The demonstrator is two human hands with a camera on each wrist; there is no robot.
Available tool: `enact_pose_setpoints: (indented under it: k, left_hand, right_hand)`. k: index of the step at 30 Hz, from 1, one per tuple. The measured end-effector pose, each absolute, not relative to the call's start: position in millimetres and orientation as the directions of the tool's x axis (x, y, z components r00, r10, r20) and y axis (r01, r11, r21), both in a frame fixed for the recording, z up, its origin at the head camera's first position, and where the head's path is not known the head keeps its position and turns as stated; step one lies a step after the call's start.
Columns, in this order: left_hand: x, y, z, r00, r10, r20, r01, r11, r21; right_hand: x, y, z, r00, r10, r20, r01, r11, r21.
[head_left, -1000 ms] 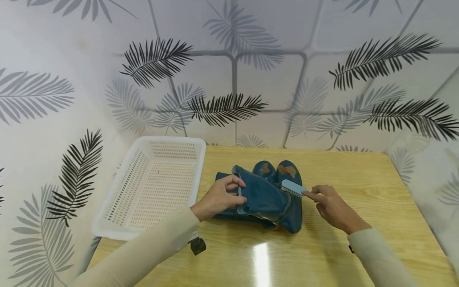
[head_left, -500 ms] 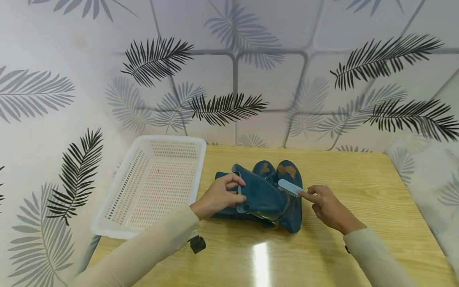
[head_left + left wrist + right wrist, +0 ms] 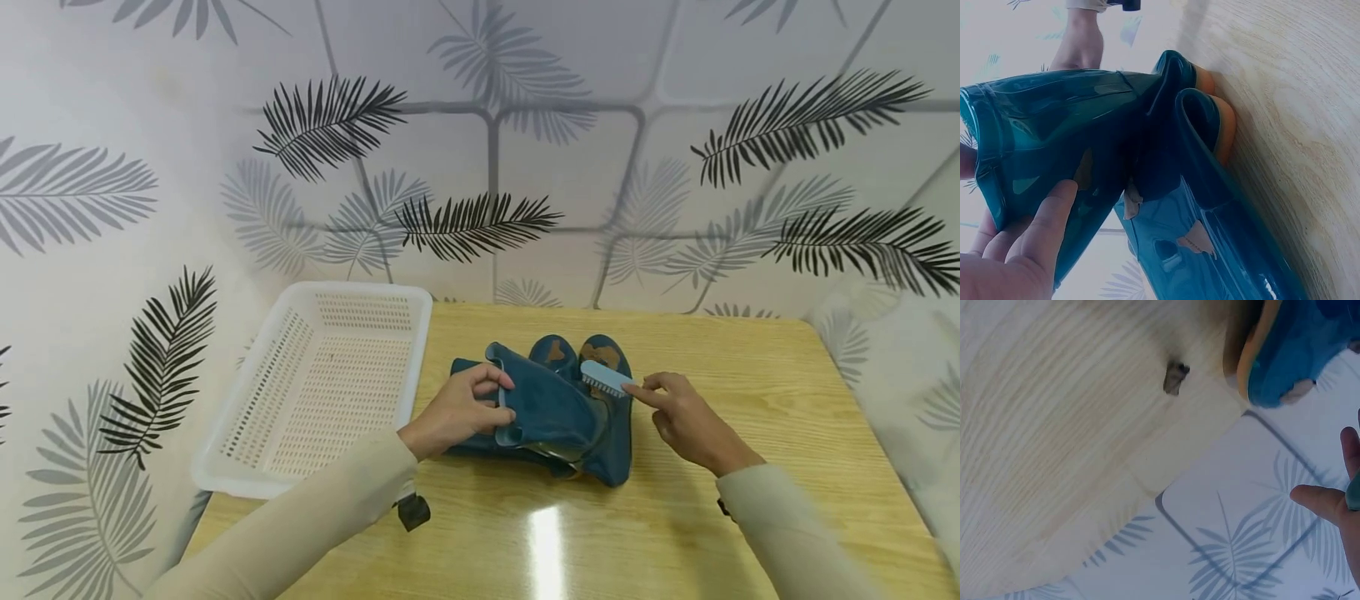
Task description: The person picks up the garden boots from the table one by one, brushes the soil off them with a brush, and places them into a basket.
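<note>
A pair of dark teal rubber boots lies on the table, toes toward the wall, with brown patches on both toes. My left hand (image 3: 465, 410) grips the top rim of the upper boot (image 3: 551, 408), its thumb and fingers on the shaft; the left wrist view shows more brown bits on the lower boot (image 3: 1235, 250). My right hand (image 3: 686, 421) holds a light blue scrub brush (image 3: 606, 377) by its end, bristles down over the right boot's front, just below the brown patch. Whether the bristles touch is hard to tell. The right wrist view shows little of the brush.
A white perforated plastic basket (image 3: 337, 392) stands left of the boots on the wooden table (image 3: 720, 350). A small brown lump (image 3: 1175, 378) lies on the table near a boot toe. Leaf-patterned wall covering (image 3: 525, 167) rises behind the table's far edge.
My right hand has moved the brush slightly left, then away from me toward the right boot's toe. My left hand keeps its grip on the boot shaft in the same place.
</note>
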State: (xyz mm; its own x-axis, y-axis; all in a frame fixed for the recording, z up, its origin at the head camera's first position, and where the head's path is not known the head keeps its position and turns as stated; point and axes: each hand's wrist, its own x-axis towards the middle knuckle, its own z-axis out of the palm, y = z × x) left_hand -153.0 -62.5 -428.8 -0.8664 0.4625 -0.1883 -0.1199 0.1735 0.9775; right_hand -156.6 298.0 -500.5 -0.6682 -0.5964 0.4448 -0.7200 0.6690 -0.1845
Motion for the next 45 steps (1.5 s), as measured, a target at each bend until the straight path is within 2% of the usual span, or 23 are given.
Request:
enact_pose_setpoints:
  k: [5, 12, 21, 25, 29, 35, 38, 45]
  left_hand:
    - [-153, -63, -429, -0.863, 0.468, -0.189, -0.129, 0.159, 0.979]
    - [-154, -65, -429, -0.868, 0.460, -0.188, -0.135, 0.145, 0.980]
    - [-153, -64, -427, -0.866, 0.466, -0.182, -0.126, 0.149, 0.981]
    - [-154, -65, -427, -0.868, 0.463, -0.181, -0.123, 0.153, 0.981]
    - [-155, -65, -426, -0.871, 0.455, -0.185, -0.125, 0.158, 0.979]
    - [-155, -64, -426, -0.868, 0.460, -0.187, -0.126, 0.160, 0.979]
    - [-155, -63, -427, -0.866, 0.462, -0.189, -0.129, 0.159, 0.979]
    - [-154, -63, -428, -0.864, 0.462, -0.199, -0.135, 0.167, 0.977]
  right_hand:
    - [-152, 301, -507, -0.663, -0.623, 0.415, -0.726, 0.670, -0.154]
    - [-153, 319, -500, -0.669, -0.595, 0.445, -0.714, 0.682, -0.161]
    - [-155, 298, -508, -0.657, -0.619, 0.430, -0.729, 0.666, -0.156]
    - [-150, 312, -507, -0.678, -0.595, 0.431, -0.705, 0.693, -0.151]
    - [-151, 325, -502, -0.666, -0.588, 0.458, -0.709, 0.690, -0.146]
    - [-155, 309, -506, -0.641, -0.589, 0.492, -0.731, 0.664, -0.158]
    - [-153, 304, -512, -0.653, -0.598, 0.465, -0.727, 0.668, -0.163]
    - [-139, 326, -513, -0.736, -0.548, 0.397, -0.647, 0.742, -0.174]
